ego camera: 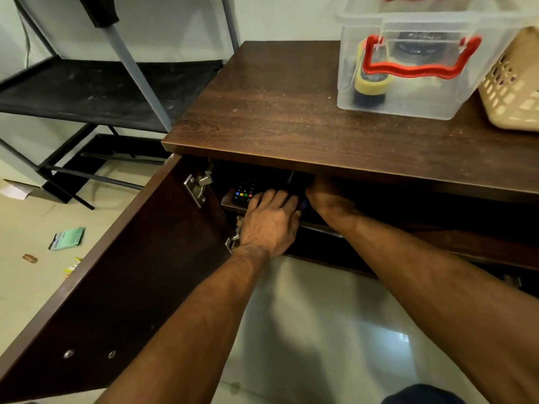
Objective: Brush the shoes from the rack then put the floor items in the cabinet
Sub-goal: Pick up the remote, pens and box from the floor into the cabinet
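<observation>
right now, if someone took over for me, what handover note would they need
Left hand: on a dark item on the upper shelf of the cabinet, beside the remote; grip unclear.
Right hand: reaching into the same shelf, fingers hidden.
Door open.
Rack shelf shows no shoes.
Left: green packet, small brown item and more remain on the floor.
</observation>
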